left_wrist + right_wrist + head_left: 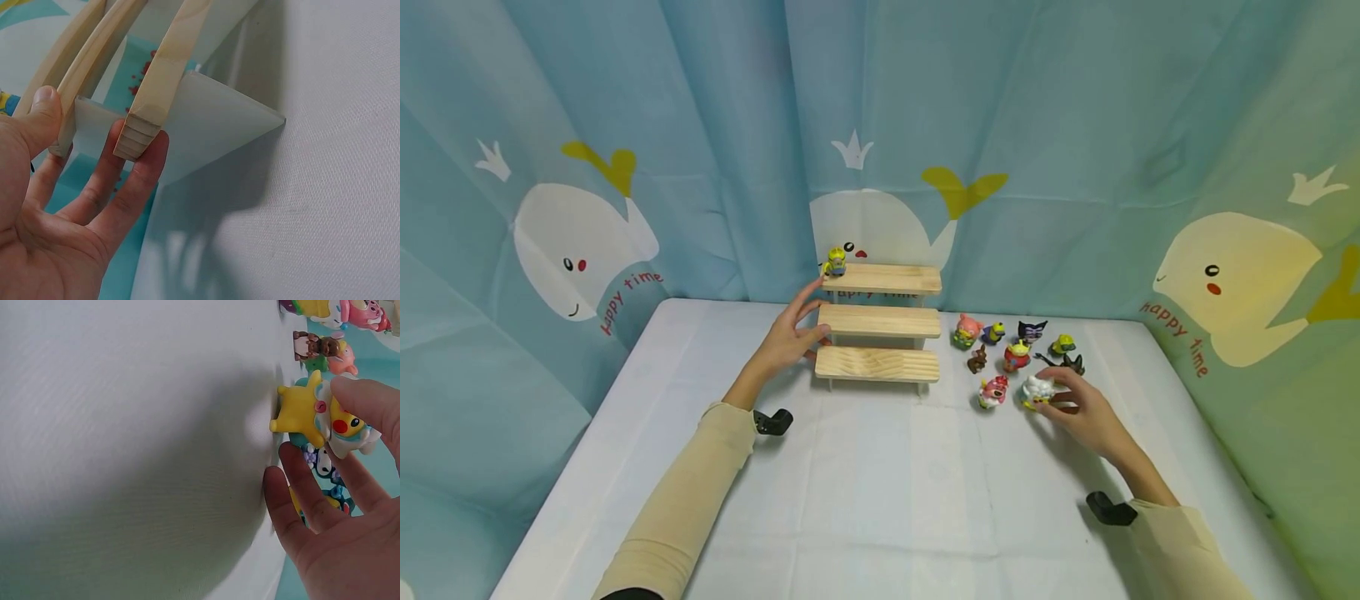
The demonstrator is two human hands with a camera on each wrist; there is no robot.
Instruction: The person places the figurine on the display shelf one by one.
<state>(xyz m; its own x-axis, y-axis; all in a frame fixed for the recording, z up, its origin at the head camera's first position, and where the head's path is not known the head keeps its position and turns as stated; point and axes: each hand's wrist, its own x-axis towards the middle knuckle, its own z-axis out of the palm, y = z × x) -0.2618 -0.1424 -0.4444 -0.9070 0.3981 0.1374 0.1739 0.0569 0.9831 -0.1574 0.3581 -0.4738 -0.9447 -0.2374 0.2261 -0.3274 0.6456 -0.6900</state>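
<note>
A three-step wooden display shelf (877,364) with clear supports stands against the curtain. My left hand (786,340) grips its left end; in the left wrist view the thumb presses the middle board (103,59) and fingertips touch the end of another board (156,87). On the top step's left end stands a yellow Minion figurine (836,262). My right hand (1086,412) pinches a yellow Pikachu figurine (300,412) in a white fluffy hood between thumb and fingers. Its feet are at the tabletop; whether they touch cannot be told.
Several toy figurines stand right of the shelf, among them a pink one (993,392), a brown one (977,359), a red-and-green one (1017,357) and a black one (1032,332). White cloth covers the table (880,492). A whale-print curtain (1060,250) hangs behind.
</note>
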